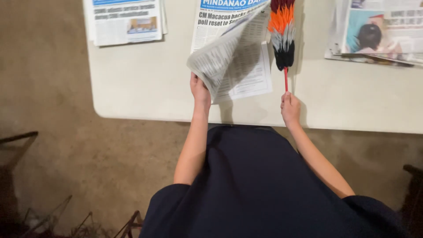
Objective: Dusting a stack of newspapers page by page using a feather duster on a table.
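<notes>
I see my left hand (199, 88) pinching a lifted grey newsprint page (229, 53); my right hand (290, 108) grips a red-handled feather duster (282, 35), pointing straight away, just right of it.

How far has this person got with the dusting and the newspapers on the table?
Done: nothing shows as finished; the folded newspaper at the left and the stack at the right lie flat and untouched. In hand: the left hand lifts a page of the middle newspaper, while the right hand holds a feather duster beside it. Left: apparently the other two papers on the table.
</notes>
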